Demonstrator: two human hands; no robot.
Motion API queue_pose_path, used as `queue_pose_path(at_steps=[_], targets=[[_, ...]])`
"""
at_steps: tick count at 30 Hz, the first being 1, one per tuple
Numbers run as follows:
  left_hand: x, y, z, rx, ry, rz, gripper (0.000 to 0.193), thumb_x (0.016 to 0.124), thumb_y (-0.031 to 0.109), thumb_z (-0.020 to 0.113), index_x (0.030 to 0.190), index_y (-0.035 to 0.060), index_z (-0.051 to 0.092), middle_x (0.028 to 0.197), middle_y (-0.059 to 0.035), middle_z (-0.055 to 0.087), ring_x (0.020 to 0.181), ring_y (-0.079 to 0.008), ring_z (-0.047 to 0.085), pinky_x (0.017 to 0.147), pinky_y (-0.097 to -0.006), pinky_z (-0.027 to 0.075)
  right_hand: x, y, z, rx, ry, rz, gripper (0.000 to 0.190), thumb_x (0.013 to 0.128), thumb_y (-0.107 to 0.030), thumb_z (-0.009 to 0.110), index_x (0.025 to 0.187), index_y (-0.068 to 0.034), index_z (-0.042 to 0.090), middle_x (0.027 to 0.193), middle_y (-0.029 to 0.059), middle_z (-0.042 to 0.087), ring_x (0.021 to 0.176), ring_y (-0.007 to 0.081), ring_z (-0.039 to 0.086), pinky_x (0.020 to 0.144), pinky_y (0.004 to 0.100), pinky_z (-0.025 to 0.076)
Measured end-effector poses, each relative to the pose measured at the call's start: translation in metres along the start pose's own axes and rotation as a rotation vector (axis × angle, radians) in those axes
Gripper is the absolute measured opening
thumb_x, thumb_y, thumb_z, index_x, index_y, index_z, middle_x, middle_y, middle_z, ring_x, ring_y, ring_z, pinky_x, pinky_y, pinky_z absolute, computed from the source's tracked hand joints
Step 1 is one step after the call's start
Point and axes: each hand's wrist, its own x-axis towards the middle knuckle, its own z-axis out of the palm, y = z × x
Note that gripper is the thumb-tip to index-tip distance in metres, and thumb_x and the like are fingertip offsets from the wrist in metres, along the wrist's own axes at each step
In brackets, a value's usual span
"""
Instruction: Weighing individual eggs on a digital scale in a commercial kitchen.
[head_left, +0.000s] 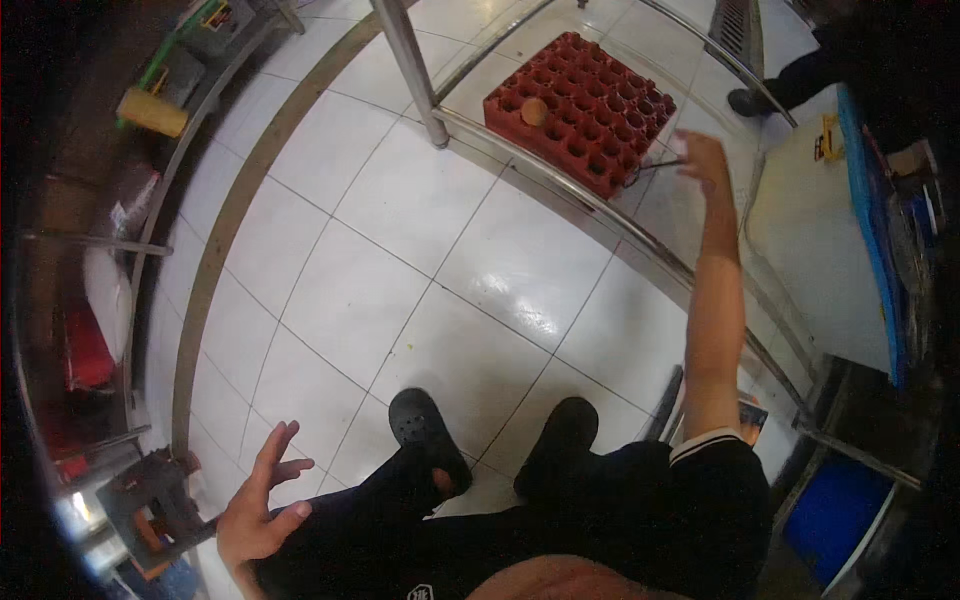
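Note:
My right hand (703, 161) reaches across a metal rail to the right side of a stack of reddish-brown egg trays (574, 101). A thin dark strip (660, 164), perhaps a cord or a rod, runs from the stack's edge to my fingers. Blur hides whether they grip it. One brown egg (534, 112) sits in a cup at the tray's near left; the other visible cups look empty. My left hand (259, 506) hangs in the air above my left thigh, fingers apart, holding nothing.
A metal tube frame (555, 169) crosses in front of the trays, with an upright leg (412, 75). At right stand a pale box with a blue edge (817, 210) and a blue container (840, 510). Shelving (146, 247) lines the left. Another person's foot (744, 102) shows at upper right.

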Motion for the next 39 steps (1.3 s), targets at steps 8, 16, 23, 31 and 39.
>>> queue_pose_path(at_steps=[8, 16, 23, 31, 39], targets=[[0.018, 0.011, -0.005, 0.058, -0.067, 0.056, 0.096, 0.086, 0.013, 0.068, 0.161, 0.0036, 0.008, 0.161, -0.0279, 0.024, 0.128, -0.0360, 0.058, 0.107, -0.0476, 0.044, -0.043, -0.094, 0.066, 0.698, -0.030, 0.432, 0.091, 0.084, -0.055, 0.073, 0.154, -0.012, 0.034, 0.157, 0.0168, 0.036, 0.135, 0.0448, 0.043, 0.090, 0.0705, 0.047], [0.012, 0.005, -0.010, 0.026, -0.031, 0.037, 0.100, 0.094, 0.044, 0.068, 0.162, 0.0078, 0.004, 0.161, -0.0283, 0.025, 0.127, -0.0370, 0.057, 0.106, -0.0504, 0.044, -0.037, -0.106, 0.089, 0.741, -0.047, 0.219, 0.093, 0.091, -0.033, 0.074, 0.162, -0.025, 0.014, 0.161, 0.0222, 0.028, 0.145, 0.0439, 0.031, 0.105, 0.0752, 0.032], [0.019, 0.012, -0.005, 0.022, -0.064, 0.079, 0.100, 0.094, 0.043, 0.068, 0.162, 0.0080, 0.003, 0.161, -0.0284, 0.024, 0.126, -0.0363, 0.058, 0.106, -0.0482, 0.044, 0.003, -0.092, 0.105, 0.787, -0.181, 0.267, 0.096, 0.091, -0.031, 0.075, 0.162, -0.029, 0.011, 0.162, 0.0214, 0.024, 0.144, 0.0454, 0.032, 0.101, 0.0736, 0.039], [0.021, 0.010, -0.005, 0.036, -0.040, 0.055, 0.103, 0.093, 0.046, 0.070, 0.161, 0.0072, 0.004, 0.161, -0.0294, 0.025, 0.124, -0.0360, 0.059, 0.105, -0.0471, 0.046, -0.007, -0.120, 0.135, 0.936, -0.100, 0.169, 0.095, 0.086, -0.026, 0.075, 0.160, -0.008, 0.017, 0.154, 0.0227, 0.039, 0.134, 0.0447, 0.046, 0.099, 0.0598, 0.051], [0.024, 0.014, -0.005, 0.050, -0.041, 0.050, 0.098, 0.094, 0.038, 0.068, 0.162, 0.0076, 0.004, 0.161, -0.0295, 0.025, 0.122, -0.0367, 0.061, 0.104, -0.0478, 0.046, 0.007, -0.116, 0.153, 0.597, 0.104, 0.136, 0.088, 0.083, -0.027, 0.072, 0.155, 0.001, 0.029, 0.143, 0.0280, 0.052, 0.128, 0.0354, 0.056, 0.109, 0.0391, 0.043]])
